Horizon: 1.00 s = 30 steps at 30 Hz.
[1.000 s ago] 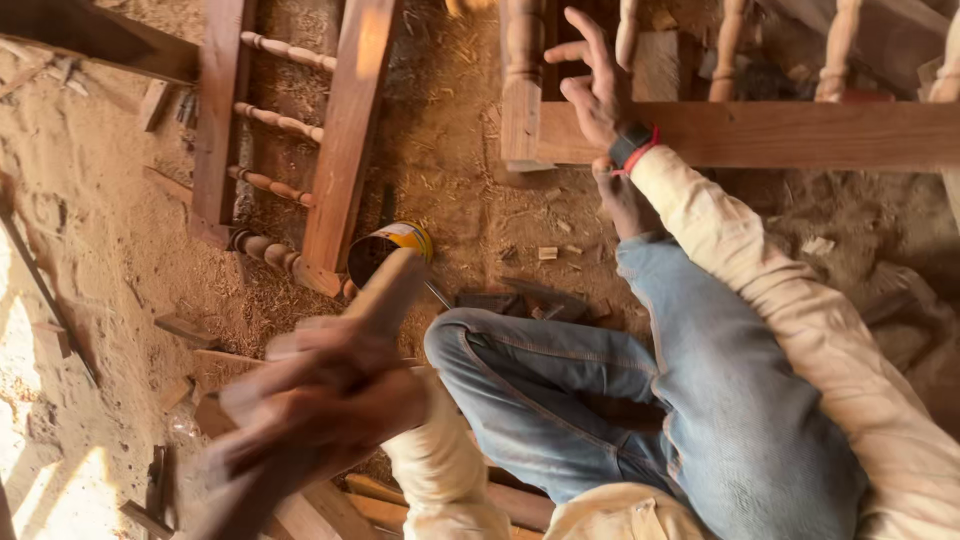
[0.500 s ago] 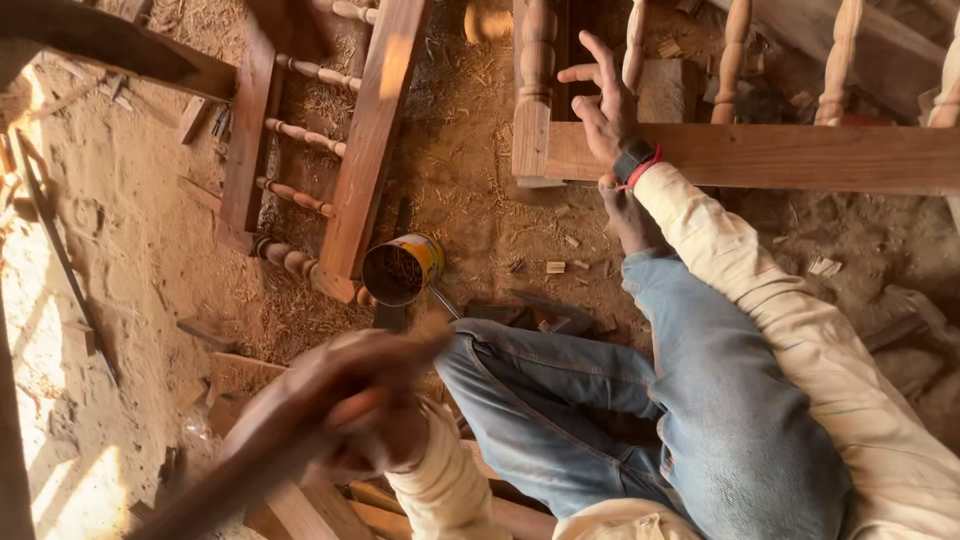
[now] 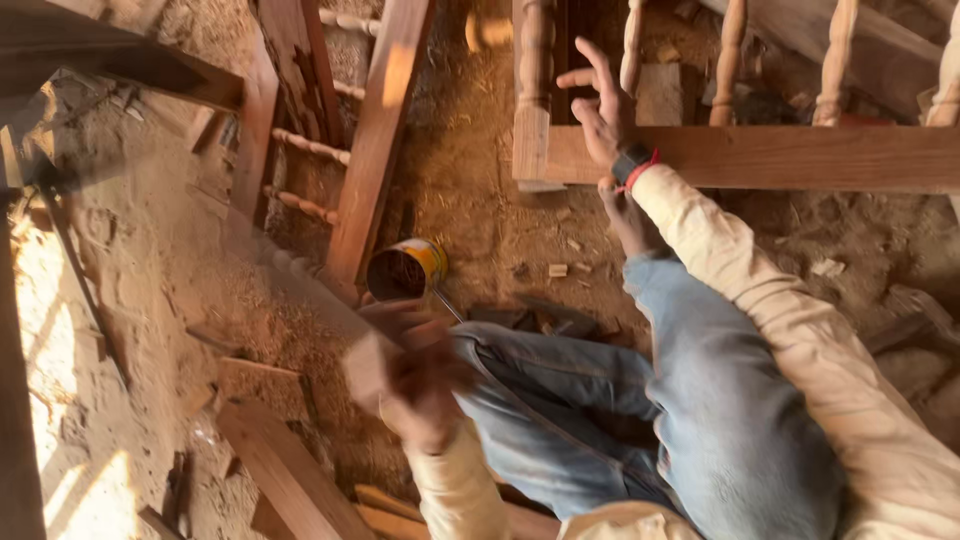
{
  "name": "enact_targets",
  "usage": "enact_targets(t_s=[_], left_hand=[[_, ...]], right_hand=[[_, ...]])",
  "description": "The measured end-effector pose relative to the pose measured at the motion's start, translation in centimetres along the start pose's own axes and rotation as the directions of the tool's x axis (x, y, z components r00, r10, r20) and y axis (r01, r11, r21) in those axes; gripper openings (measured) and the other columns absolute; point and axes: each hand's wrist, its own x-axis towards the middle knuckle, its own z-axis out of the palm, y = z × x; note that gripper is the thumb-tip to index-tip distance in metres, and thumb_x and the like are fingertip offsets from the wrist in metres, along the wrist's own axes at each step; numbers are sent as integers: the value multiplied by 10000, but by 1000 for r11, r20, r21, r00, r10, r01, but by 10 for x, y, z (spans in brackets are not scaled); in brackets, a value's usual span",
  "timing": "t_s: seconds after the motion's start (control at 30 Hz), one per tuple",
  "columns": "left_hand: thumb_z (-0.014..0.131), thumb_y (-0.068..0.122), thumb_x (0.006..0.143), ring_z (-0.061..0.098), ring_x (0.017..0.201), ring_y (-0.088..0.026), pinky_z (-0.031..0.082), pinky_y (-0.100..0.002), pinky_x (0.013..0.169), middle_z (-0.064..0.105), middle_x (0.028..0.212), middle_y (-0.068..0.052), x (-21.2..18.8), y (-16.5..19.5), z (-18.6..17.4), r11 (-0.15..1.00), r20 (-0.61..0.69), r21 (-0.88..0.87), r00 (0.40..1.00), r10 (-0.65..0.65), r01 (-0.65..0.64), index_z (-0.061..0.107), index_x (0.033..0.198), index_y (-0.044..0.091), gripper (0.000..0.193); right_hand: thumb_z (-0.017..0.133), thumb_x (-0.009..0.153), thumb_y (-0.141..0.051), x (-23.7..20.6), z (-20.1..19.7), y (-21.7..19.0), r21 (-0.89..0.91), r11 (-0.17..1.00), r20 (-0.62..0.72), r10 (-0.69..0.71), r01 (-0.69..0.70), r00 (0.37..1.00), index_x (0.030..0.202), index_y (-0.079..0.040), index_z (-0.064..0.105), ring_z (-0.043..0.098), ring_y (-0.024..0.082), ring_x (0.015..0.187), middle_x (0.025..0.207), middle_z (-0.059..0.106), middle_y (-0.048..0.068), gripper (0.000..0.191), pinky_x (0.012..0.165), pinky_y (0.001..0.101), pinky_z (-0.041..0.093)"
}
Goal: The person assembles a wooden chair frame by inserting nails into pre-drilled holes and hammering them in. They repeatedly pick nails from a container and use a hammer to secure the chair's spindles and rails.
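Since the earlier frames the left hand (image 3: 415, 375) has dropped lower and closer to the knee, and the long wooden piece it swung is no longer plainly seen; the right hand (image 3: 600, 105) has stayed on the railing frame (image 3: 780, 158).

Left hand: heavily blurred, gripping what may be a pale wooden block (image 3: 368, 365); whether the fingers are clamped on it cannot be told. It sits just beside the tin can (image 3: 405, 270), which lies on its side on the floor (image 3: 490, 220), open mouth facing the camera.

Right hand: fingers (image 3: 585, 77) spread apart, palm resting against the upper rail of the frame near its corner post. A dark wristband with a red thread is on the wrist.

Surroundings: bare earth floor covered in sawdust, shavings and offcut chips. A second frame with turned spindles (image 3: 340, 150) lies on the floor towards the upper left. Loose planks (image 3: 290, 470) lie at the lower left. Strong sunlight falls along the left edge. The person sits with knees bent, in blue jeans (image 3: 640, 400) and a cream sleeve.
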Motion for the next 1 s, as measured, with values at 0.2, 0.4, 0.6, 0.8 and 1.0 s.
enact_targets(t_s=[0.2, 0.4, 0.6, 0.8, 1.0], left_hand=[[667, 164, 957, 658, 648, -224, 555, -320, 561, 672, 758, -101, -31, -22, 21, 965, -51, -253, 997, 56, -67, 629, 1072, 35, 176], [679, 62, 923, 684, 697, -334, 540, -379, 568, 688, 808, -156, -82, -15, 84, 750, 298, 447, 709, -639, 488, 596, 1132, -14, 237], [677, 92, 986, 627, 677, -235, 512, -365, 607, 685, 824, -127, 8, 46, 18, 977, 121, 74, 970, -210, 202, 609, 1123, -11, 185], [635, 161, 1014, 645, 643, -174, 493, -321, 544, 699, 803, -101, -16, 4, 26, 920, 1, -389, 999, 43, -39, 561, 1230, -19, 290], [571, 264, 1085, 616, 567, -110, 449, -262, 452, 697, 771, -60, -134, -50, 84, 635, 104, -19, 633, -767, 773, 566, 1253, -20, 330]], right_hand=[[459, 955, -4, -1, -1, 7, -84, 996, 9, 26, -25, 1000, 1665, -183, 295, 718, 177, 1132, 1261, 734, 88, 750, 901, 299, 632], [487, 938, -20, 8, -5, -4, 2, 999, -20, -52, 52, 998, 1648, -156, 255, 688, 209, 1193, 1300, 713, 112, 759, 959, 345, 595], [472, 940, -64, -1, -7, -6, -45, 978, -8, 202, -202, 979, 1649, -185, 295, 669, 168, 832, 1275, 739, 92, 741, 747, 276, 603], [450, 840, 45, -1, -2, -3, -90, 996, -71, -7, 0, 997, 1562, -167, 349, 715, 207, 1125, 1532, 238, 286, 759, 717, 298, 639], [484, 939, 37, 4, -4, -12, -47, 993, 28, 111, -110, 993, 1676, -164, 318, 712, 199, 1105, 1310, 716, 97, 782, 927, 327, 624]])
